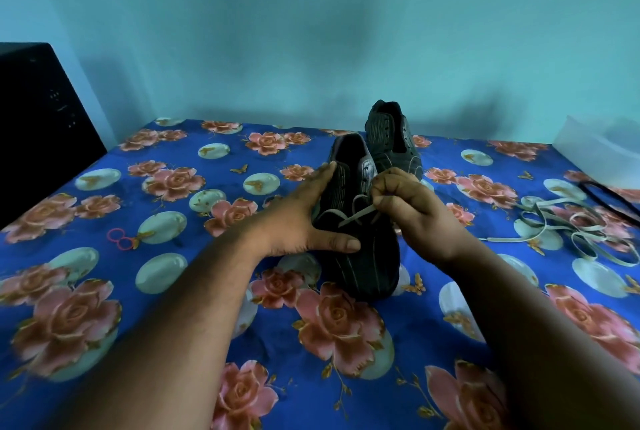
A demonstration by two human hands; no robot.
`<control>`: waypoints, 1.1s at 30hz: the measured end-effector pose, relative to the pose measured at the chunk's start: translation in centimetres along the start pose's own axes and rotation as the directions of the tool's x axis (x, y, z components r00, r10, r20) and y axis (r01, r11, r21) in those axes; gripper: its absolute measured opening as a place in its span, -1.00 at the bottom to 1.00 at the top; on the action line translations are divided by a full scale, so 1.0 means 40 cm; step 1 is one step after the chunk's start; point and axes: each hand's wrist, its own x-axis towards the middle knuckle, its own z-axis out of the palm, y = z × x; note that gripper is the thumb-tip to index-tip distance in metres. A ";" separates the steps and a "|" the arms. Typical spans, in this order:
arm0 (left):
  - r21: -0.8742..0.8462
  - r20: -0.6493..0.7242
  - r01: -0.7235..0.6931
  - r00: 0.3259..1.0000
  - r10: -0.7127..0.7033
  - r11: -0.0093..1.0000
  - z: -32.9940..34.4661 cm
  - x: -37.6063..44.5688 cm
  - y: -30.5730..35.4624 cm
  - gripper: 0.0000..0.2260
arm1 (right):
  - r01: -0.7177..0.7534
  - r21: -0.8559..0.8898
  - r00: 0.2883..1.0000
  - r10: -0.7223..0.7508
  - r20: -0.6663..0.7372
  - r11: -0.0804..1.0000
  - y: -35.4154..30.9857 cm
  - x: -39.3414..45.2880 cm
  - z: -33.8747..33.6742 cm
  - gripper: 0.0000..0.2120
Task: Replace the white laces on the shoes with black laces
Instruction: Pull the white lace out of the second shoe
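The left hand (304,218) comes in from the lower left with the forearm stretched out, and it lies against the left side of the near shoe (360,228); its fingers are straight and spread, the long fingers along the shoe's side toward the heel opening and the thumb laid across the front part. The right hand (412,208) comes from the lower right and is raised just above the same shoe, with the fingers curled; thumb and forefinger pinch the white lace (356,216), which runs from the hand down to the lower eyelets. This shoe is dark with thin light stripes and stands on the bed with its toe toward the camera. The second shoe (391,138) stands just behind it, a little to the right, and I see no lace in it. On the floral bedsheet (180,291), well to the right, a loose white lace (581,232) lies in a tangle, and a black lace (609,197) lies beside it near the frame's edge. Small pink rings (119,239) lie to the left. A black box (38,124) stands at the far left.
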 end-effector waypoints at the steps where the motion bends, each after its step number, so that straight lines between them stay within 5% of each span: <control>1: 0.010 -0.004 -0.004 1.000 0.004 1.000 0.002 0.002 -0.003 0.25 | -0.018 -0.067 0.999 0.016 -0.037 0.998 0.005 -0.001 0.004 -0.85; 6: 0.025 -0.021 -0.036 0.999 0.037 0.999 0.005 0.004 -0.012 0.25 | 0.075 -0.422 0.989 -0.120 -0.082 0.903 -0.004 -0.007 0.022 -0.66; 10: 0.058 -0.022 -0.040 0.999 0.042 0.997 0.006 0.009 -0.020 0.24 | 0.186 -0.459 0.980 -0.195 0.028 0.868 -0.010 -0.006 0.032 -0.66; 15: 0.034 -0.007 -0.030 1.000 0.030 0.999 0.006 0.008 -0.018 0.25 | 0.196 -0.299 0.972 -0.225 -0.064 0.934 -0.019 -0.002 0.033 -0.81; 20: 0.023 -0.017 -0.030 0.999 0.031 0.999 0.008 0.011 -0.017 0.26 | -0.037 0.094 0.931 0.068 -0.359 0.995 -0.018 0.010 0.020 -0.89; 23: 0.164 -0.038 0.003 0.999 0.004 0.986 0.008 0.012 -0.014 0.27 | -0.168 -0.204 0.910 0.072 -0.409 0.964 -0.004 0.003 0.023 -0.90; 25: 0.180 -0.037 0.011 0.999 -0.004 0.984 0.009 0.013 -0.016 0.25 | -0.164 -0.363 0.932 0.023 -0.362 0.917 -0.014 -0.004 0.023 -0.84; 29: 0.066 -0.037 -0.013 0.999 0.015 0.998 0.011 0.017 -0.030 0.23 | 0.083 -0.587 0.986 -0.151 -0.068 0.806 -0.037 -0.009 0.021 -0.67; 33: 0.067 -0.033 -0.027 0.999 0.029 0.997 0.014 0.020 -0.033 0.21 | 0.160 -0.613 0.984 -0.177 0.035 0.773 -0.033 -0.005 0.032 -0.72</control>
